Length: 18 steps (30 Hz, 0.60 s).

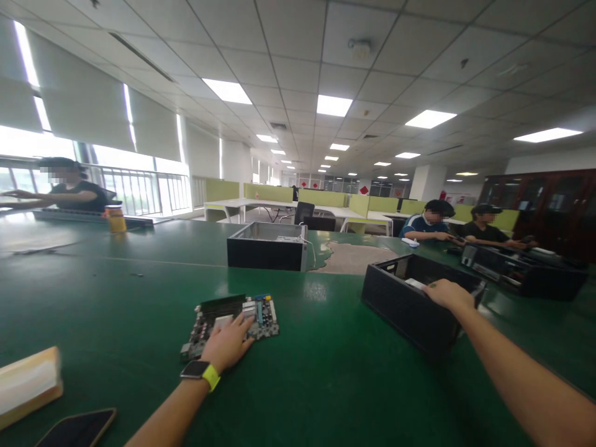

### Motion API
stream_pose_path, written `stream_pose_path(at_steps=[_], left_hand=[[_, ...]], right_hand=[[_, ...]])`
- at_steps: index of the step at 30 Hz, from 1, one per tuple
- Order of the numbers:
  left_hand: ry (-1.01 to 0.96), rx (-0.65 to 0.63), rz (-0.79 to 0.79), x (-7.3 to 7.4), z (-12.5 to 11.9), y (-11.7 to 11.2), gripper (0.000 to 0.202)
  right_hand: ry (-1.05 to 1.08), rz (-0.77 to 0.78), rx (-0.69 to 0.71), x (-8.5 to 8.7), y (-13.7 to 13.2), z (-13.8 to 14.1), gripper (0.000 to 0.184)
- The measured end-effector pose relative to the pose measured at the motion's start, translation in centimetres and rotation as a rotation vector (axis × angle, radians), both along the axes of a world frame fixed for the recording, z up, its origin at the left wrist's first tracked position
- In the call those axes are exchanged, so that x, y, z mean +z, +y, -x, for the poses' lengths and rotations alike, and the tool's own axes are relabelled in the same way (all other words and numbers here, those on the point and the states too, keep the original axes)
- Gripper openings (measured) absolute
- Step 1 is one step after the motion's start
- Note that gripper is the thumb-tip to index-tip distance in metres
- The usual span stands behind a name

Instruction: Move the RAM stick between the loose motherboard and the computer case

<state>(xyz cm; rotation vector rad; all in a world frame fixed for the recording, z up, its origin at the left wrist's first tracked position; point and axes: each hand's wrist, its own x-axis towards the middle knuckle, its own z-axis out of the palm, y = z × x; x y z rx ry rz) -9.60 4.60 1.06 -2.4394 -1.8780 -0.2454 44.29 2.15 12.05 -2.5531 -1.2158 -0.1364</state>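
My left hand (pixel 230 341) lies with fingers stretched out on a motherboard (pixel 267 318), which rests flat on the green table. A dark slab or panel shows along the board's far edge. To the right stands an open black computer case (pixel 400 313). Over its near rim bends my right hand (pixel 449 294), its fingers curled round the edge and their tips partly hidden. A pale metal part (pixel 413 283) shows inside the case, beside those fingers.
Another open computer case (pixel 266 254) stands farther back on the green table (pixel 321 372), near a torn patch (pixel 356 256). At the lower left are a phone (pixel 79 429) and a pale block (pixel 30 382). Several people sit around the table; a third case (pixel 526 273) stands at right.
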Motion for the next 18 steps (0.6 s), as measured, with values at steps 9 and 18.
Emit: stream_pose_path(at_steps=[9,18], left_hand=[[-0.341,-0.503,-0.296,7.4,-12.7,-3.8,0.046],[-0.205,-0.881,0.240,13.4,-14.1,-9.0,0.049]], right_hand=[[-0.075,0.070,0.255,-0.6,-7.7,11.3,0.040],[-0.101,-0.040,0.744,-0.3,-16.7,26.4,0.033]])
